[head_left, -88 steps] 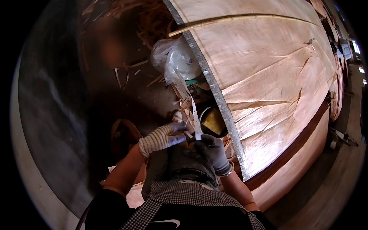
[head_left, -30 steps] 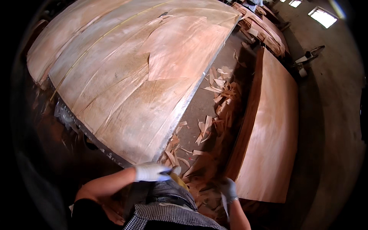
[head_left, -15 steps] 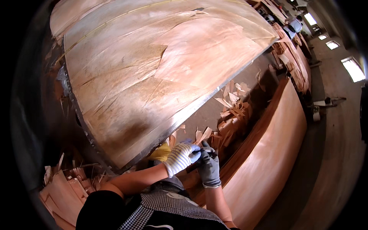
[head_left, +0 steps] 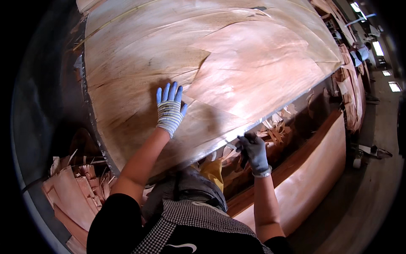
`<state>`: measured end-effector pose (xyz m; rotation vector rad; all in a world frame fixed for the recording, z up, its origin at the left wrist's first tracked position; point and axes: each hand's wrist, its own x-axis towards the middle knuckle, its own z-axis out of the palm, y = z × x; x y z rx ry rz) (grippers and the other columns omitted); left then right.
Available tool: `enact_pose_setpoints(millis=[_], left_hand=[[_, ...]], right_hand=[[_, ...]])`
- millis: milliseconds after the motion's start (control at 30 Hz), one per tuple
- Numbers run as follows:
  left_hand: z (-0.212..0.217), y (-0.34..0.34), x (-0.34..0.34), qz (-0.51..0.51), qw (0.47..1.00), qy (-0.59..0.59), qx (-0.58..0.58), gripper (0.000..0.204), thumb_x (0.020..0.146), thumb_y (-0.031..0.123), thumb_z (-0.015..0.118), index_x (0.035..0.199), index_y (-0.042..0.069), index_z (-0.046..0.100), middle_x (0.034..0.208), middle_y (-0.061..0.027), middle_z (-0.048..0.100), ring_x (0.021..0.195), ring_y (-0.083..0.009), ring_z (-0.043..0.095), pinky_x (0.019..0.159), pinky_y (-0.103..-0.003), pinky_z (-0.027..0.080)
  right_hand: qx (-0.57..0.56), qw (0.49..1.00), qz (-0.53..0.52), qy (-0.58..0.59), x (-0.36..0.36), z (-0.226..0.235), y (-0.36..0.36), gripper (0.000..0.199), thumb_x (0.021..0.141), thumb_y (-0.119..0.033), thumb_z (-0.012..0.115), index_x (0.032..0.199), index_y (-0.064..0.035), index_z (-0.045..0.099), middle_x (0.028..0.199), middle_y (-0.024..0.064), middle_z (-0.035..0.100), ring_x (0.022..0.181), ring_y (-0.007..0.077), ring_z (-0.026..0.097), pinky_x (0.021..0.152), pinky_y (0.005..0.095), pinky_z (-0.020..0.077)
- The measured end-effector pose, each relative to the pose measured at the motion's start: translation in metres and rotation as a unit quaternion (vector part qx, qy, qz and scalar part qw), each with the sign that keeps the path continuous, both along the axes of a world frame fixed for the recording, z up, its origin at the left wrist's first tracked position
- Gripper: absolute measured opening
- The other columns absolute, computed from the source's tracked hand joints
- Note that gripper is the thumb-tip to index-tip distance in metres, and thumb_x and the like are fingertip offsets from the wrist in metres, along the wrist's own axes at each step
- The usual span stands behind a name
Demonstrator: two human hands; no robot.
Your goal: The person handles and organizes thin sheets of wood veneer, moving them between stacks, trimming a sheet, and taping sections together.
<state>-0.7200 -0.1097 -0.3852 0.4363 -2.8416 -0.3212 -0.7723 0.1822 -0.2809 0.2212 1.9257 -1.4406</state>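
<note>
A wide table is covered by large, pale brown veneer sheets point(head_left: 237, 63) that overlap, with cracks and splits across them. My left hand point(head_left: 169, 106), in a white glove with blue stripes and blue fingertips, lies flat and spread on the near part of the veneer. My right hand point(head_left: 253, 151), in a dark grey glove with a wrist band, is at the table's metal front edge point(head_left: 220, 142). Its fingers are curled around what looks like a small dark tool point(head_left: 244, 159), which I cannot see clearly.
Veneer scraps point(head_left: 72, 186) lie heaped at the lower left, and more offcuts point(head_left: 277, 129) fill the gap below the table edge. A low stack of reddish veneer sheets point(head_left: 313, 169) runs along the right, beside a concrete floor point(head_left: 372, 199). A yellow cloth point(head_left: 212, 170) hangs by my waist.
My hands were together at the table edge half a second ago. The left hand has since reached up and laid flat on the veneer; the right stays by the edge.
</note>
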Motion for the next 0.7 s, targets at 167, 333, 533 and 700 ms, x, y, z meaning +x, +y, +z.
enact_pose_setpoints(millis=[167,333,533,700], left_hand=[[-0.017,-0.009,-0.011,0.012,1.000,-0.005,0.016,0.067,0.076,0.030,0.063,0.133,0.003,0.042,0.142,-0.0136,0.037,0.133,-0.0299,0.029,0.111,-0.052,0.012],[-0.018,-0.007,-0.012,0.064,0.997,0.015,0.037,0.073,0.073,0.033,0.066,0.134,0.002,0.041,0.143,-0.0152,0.034,0.135,-0.0307,0.027,0.112,-0.051,0.012],[-0.023,-0.014,-0.019,-0.082,0.993,-0.079,-0.008,0.062,0.079,0.029,0.059,0.135,0.007,0.043,0.143,-0.0066,0.037,0.134,-0.0258,0.030,0.111,-0.051,0.014],[-0.009,-0.012,-0.028,-0.099,0.993,-0.068,-0.008,0.055,0.075,0.020,0.060,0.127,0.005,0.050,0.138,-0.0101,0.043,0.130,-0.0285,0.035,0.110,-0.052,0.019]], right_hand=[[-0.012,0.995,0.104,0.006,-0.053,-0.056,-0.098,0.014,0.089,-0.012,0.055,0.089,0.0007,0.062,0.069,0.0069,0.065,0.055,0.0114,0.060,0.043,0.0231,0.0443],[0.031,0.982,0.174,0.061,-0.074,-0.072,-0.180,0.025,0.087,-0.021,0.060,0.081,0.0027,0.062,0.061,0.0091,0.063,0.048,0.0142,0.060,0.043,0.0265,0.0450],[0.094,0.959,0.205,0.173,-0.075,-0.095,-0.188,0.038,0.084,-0.033,0.065,0.071,0.0031,0.062,0.053,0.0105,0.060,0.046,0.0186,0.060,0.045,0.0314,0.0459],[0.241,0.917,0.241,0.209,-0.064,-0.115,-0.146,0.032,0.078,-0.036,0.064,0.080,-0.0048,0.066,0.080,0.0195,0.065,0.078,0.0361,0.063,0.069,0.0445,0.0488]])
